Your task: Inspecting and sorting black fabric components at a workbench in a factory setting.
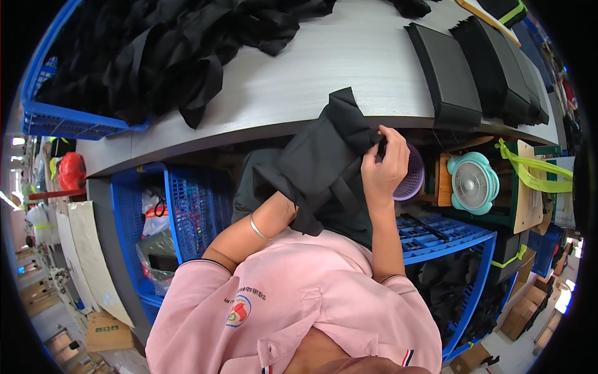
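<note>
A folded black fabric piece (311, 159) with strap-like flaps lies over my lap, its top end reaching up to the table's near edge. My left hand is hidden in or under the cloth; only the wrist (283, 209) with a silver bangle shows, so its fingers cannot be seen. On the right side of the fabric, my right hand (387, 163) is closed, thumb and fingertips pinching its edge.
On the grey table (280, 87) a blue crate (81, 121) overflows with black fabric pieces at left; stacked black panels (445, 75) stand at right. Blue crates (174, 218) flank my lap. A purple basket (411, 177) and a turquoise fan (474, 183) sit to the right.
</note>
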Action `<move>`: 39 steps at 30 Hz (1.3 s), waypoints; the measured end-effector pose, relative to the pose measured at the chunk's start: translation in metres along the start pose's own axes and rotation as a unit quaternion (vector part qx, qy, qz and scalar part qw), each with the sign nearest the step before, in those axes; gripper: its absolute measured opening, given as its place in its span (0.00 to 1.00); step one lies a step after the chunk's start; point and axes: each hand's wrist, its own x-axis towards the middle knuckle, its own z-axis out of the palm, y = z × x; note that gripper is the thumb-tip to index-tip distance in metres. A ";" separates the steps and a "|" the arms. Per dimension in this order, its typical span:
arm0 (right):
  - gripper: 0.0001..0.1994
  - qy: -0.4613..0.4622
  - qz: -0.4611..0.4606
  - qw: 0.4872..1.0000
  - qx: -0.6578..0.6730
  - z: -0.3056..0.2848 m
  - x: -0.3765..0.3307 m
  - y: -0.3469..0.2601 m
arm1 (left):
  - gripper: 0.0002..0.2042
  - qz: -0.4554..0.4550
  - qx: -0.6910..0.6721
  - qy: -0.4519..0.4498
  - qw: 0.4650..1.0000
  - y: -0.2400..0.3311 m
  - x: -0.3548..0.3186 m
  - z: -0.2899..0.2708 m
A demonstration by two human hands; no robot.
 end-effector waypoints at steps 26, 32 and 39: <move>0.21 -0.141 0.068 0.898 0.410 0.057 0.148 0.042 | 0.27 -0.226 -0.476 0.076 0.847 -0.049 0.000 -0.008; 0.09 0.013 0.160 0.950 0.268 0.013 0.063 0.018 | 0.13 -0.213 -0.247 0.302 0.896 -0.040 -0.008 -0.051; 0.16 -0.127 0.382 0.730 0.552 0.030 -0.016 -0.008 | 0.25 -0.153 -0.267 0.106 0.946 -0.068 0.048 -0.075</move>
